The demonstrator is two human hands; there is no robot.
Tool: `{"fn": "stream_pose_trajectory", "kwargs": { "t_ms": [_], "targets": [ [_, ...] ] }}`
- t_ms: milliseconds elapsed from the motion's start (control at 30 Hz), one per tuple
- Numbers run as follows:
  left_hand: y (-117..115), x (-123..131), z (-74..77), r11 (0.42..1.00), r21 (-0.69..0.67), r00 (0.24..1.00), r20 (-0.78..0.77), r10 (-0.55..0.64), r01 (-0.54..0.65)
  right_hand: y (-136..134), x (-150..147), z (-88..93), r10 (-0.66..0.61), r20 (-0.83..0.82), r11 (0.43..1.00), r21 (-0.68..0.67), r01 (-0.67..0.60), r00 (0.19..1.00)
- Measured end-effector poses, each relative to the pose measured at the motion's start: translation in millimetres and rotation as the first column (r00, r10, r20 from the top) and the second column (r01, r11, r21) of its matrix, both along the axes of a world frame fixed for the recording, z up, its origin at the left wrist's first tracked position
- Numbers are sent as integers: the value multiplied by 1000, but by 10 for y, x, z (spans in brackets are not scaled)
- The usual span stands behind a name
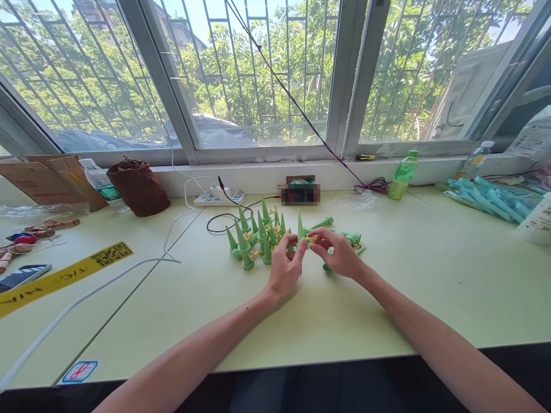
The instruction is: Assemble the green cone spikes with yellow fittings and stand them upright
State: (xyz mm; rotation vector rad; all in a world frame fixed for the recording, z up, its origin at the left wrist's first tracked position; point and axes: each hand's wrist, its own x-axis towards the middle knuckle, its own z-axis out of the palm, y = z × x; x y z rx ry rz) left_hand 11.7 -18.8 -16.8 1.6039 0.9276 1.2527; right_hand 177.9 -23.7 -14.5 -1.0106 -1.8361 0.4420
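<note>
My left hand (287, 267) is closed around the lower part of a green pointed plastic cone (300, 223), which stands upright with its tip up. From the right, my right hand (340, 255) pinches a small yellow piece (311, 240) against the cone's side; the fingers partly cover where they meet. Beside my left hand, several similar green cones (243, 252) stand upright in a cluster, with small yellow parts on and among them. More green cone pieces (323, 222) lie on their sides behind and around my right hand, which hides some of them.
Behind the cones, a power strip (206, 199) and a blurred dark device (300, 195) with cables sit on the table (430, 275). A green bottle (403, 175) and blue plastic packets (486, 198) are at right. A brown pouch (138, 188), phone (23, 278) and white cable (86, 301) are at left.
</note>
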Motion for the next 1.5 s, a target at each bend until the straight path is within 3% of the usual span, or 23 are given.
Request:
{"fn": "stream_pose_trajectory", "kwargs": {
  "t_ms": [300, 700, 1067, 1500],
  "targets": [
    [-4, 5, 22, 998, -40, 998, 57, -39, 42, 16, -11, -15, 19, -41, 1000, -5, -19, 999],
    [13, 0, -14, 997, -29, 997, 21, -70, 71, 23, -16, -9, -78, 24, 997, 18, 78, 997],
    [8, -29, -84, 991, 95, 990, -117, -80, 91, 41, 8, -34, -118, 59, 993, 14, 118, 991],
    [-36, -7, -50, 973, 217, 980, -198, -30, 74, 20, 5, 11, -162, 84, 986, 49, 158, 983]
  ]
}}
